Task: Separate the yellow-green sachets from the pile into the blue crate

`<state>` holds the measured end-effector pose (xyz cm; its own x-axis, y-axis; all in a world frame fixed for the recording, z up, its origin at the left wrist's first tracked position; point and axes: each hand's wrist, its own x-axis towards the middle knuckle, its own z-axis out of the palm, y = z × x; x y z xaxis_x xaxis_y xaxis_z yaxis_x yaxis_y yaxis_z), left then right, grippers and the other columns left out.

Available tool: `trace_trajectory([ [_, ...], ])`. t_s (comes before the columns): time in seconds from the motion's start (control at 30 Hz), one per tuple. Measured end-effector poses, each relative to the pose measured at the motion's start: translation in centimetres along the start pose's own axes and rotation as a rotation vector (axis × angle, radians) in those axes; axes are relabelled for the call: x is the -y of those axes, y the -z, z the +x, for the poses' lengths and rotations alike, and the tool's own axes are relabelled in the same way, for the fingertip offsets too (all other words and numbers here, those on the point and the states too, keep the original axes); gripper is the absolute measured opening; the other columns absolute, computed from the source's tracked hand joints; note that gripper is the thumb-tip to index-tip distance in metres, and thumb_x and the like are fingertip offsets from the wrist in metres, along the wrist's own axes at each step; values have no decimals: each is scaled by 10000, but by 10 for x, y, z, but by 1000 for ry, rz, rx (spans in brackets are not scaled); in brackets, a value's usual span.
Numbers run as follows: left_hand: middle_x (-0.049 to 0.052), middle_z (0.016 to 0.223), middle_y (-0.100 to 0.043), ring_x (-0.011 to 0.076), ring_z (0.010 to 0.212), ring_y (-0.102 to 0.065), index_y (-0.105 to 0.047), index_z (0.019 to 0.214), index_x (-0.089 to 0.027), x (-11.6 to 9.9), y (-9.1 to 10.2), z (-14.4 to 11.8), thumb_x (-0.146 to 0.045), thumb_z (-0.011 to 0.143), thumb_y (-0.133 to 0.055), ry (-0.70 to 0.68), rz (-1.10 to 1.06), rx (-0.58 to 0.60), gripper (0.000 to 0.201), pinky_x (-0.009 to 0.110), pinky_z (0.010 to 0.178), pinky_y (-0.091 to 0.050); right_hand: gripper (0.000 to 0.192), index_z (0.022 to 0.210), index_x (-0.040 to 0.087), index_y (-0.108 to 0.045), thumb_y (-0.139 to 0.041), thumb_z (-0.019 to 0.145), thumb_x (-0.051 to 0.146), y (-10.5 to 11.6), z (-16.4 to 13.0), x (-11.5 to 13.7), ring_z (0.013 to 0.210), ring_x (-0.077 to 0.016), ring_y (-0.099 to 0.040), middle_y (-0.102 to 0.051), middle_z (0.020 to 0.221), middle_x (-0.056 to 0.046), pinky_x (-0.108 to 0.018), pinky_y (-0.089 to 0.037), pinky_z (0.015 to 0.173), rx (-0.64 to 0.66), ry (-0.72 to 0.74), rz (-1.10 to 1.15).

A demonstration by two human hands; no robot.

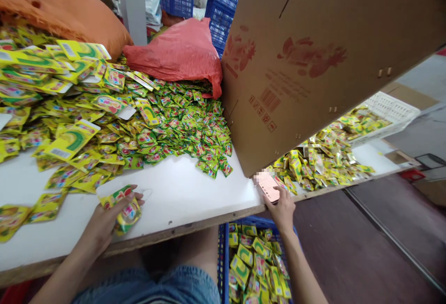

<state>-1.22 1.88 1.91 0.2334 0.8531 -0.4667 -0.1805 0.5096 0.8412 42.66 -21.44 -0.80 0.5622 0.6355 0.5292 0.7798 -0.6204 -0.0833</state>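
My left hand [106, 218], low over the table's front edge, is closed round a small yellow-green carton [128, 213] whose white flap stands up at the top. Fruit pictures show on its front. My right hand [283, 207] grips the lower end of a smartphone [268, 187] with a lit screen, beside the bottom corner of a big cardboard box [275, 71]. Small green sachets [188, 127] are heaped in the middle of the white table [195, 197]. Larger yellow sachets [83, 181] and flat yellow cartons [71, 141] lie to the left.
A red sack [177, 50] and an orange sack [69, 6] lie behind the heaps. Under the table edge, a blue crate [225, 267] holds filled yellow packs. Farther right are loose yellow packs [313, 164] and a white basket [393, 109]. Blue crates [223, 11] stand stacked behind.
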Motion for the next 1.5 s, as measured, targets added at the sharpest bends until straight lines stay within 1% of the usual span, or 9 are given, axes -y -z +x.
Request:
trace_trajectory([
  [0.2, 39, 821, -700, 171, 705, -663, -585, 1035, -155, 1, 1, 1, -347, 552, -781, -7, 4, 9, 556, 210, 582, -551, 413, 1075, 202, -555, -496, 772, 477, -3, -2, -2, 1012, -300, -450, -458, 1138, -138, -379, -365, 739, 3, 20, -38],
  [0.4, 27, 799, -706, 170, 696, -664, -591, 1025, -167, 2, 1, 2, -351, 542, -784, -8, 11, 8, 552, 208, 583, -552, 506, 1210, 226, -482, -509, 764, 464, -3, -1, -1, 1026, -307, -444, -454, 1136, -134, -404, -367, 770, -1, 27, -7],
  [0.63, 20, 787, -712, 168, 687, -667, -593, 1022, -167, 3, 1, 2, -351, 539, -784, -9, -1, 6, 550, 210, 588, -548, 441, 1067, 174, -510, -503, 764, 496, -1, -2, 0, 975, -295, -465, -492, 1099, -145, -369, -365, 729, -9, 9, 14],
  [0.73, 20, 794, -711, 164, 690, -666, -597, 1016, -168, 3, 1, 3, -350, 539, -785, -8, 7, 3, 543, 208, 594, -549, 433, 1042, 164, -506, -509, 766, 496, 0, -2, 1, 987, -293, -466, -506, 1087, -147, -371, -370, 746, -28, 6, 42],
  [1.03, 24, 792, -711, 165, 683, -666, -596, 1022, -166, 1, 0, 0, -347, 518, -798, 1, -1, -6, 572, 206, 576, -551, 426, 1062, 149, -504, -570, 752, 434, 0, -6, 6, 1076, -295, -452, -527, 1096, -151, -437, -349, 884, -140, 24, 165],
  [1.17, 22, 798, -715, 174, 690, -671, -597, 1017, -173, 1, 0, 1, -347, 526, -791, -1, -1, 0, 556, 216, 583, -553, 349, 1020, 173, -571, -569, 758, 404, -2, -6, 4, 1094, -296, -447, -494, 1156, -142, -441, -355, 889, -130, 36, 140],
  [1.23, 23, 799, -715, 179, 690, -674, -598, 1015, -175, 2, 0, 1, -346, 529, -788, -1, 2, -4, 549, 222, 579, -554, 360, 1053, 187, -585, -564, 763, 400, -2, -6, 2, 1074, -294, -459, -490, 1151, -135, -438, -364, 878, -117, 51, 124],
  [1.37, 31, 794, -711, 180, 681, -672, -600, 1014, -164, 2, -1, 2, -342, 526, -791, -3, 8, -13, 553, 221, 566, -554, 473, 1179, 176, -515, -548, 771, 413, -2, -4, 2, 1040, -294, -467, -503, 1117, -144, -442, -368, 863, -105, 52, 114],
  [1.5, 31, 807, -709, 175, 688, -668, -597, 1025, -166, 1, -2, 2, -346, 525, -792, -9, 18, -17, 566, 215, 565, -553, 472, 1125, 136, -497, -549, 764, 435, -2, -4, 1, 1021, -286, -465, -527, 1071, -149, -426, -366, 854, -110, 32, 141],
])
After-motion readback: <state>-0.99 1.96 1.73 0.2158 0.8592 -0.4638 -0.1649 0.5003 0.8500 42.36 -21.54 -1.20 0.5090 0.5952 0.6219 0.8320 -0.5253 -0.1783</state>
